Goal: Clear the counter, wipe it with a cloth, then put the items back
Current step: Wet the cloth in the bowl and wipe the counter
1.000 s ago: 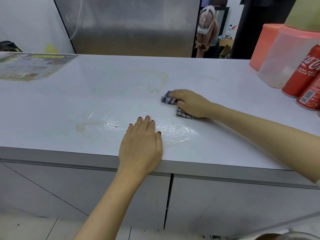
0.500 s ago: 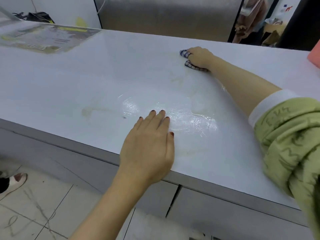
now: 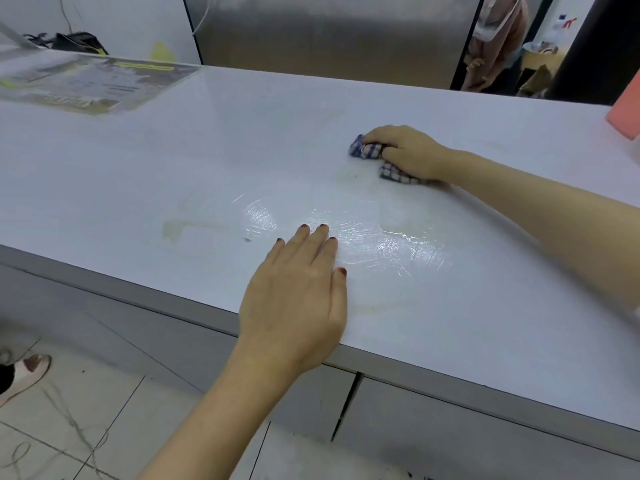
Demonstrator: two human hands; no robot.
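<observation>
The white counter (image 3: 173, 161) fills the middle of the head view, with a wet shiny patch near its front and faint brownish stains. My right hand (image 3: 408, 152) grips a bunched blue-and-white checked cloth (image 3: 367, 150) and presses it on the counter at the right of centre. My left hand (image 3: 298, 292) lies flat, fingers straight, on the counter's front edge beside the wet patch.
A printed sheet under clear plastic (image 3: 86, 84) lies at the counter's far left. A pink container's corner (image 3: 625, 112) shows at the right edge. A steel fridge (image 3: 329, 32) stands behind. Grey cabinet fronts (image 3: 450, 427) and tiled floor lie below.
My right hand has drawn the cloth back from the far edge toward me and to the right. My left hand has stayed flat at the front edge.
</observation>
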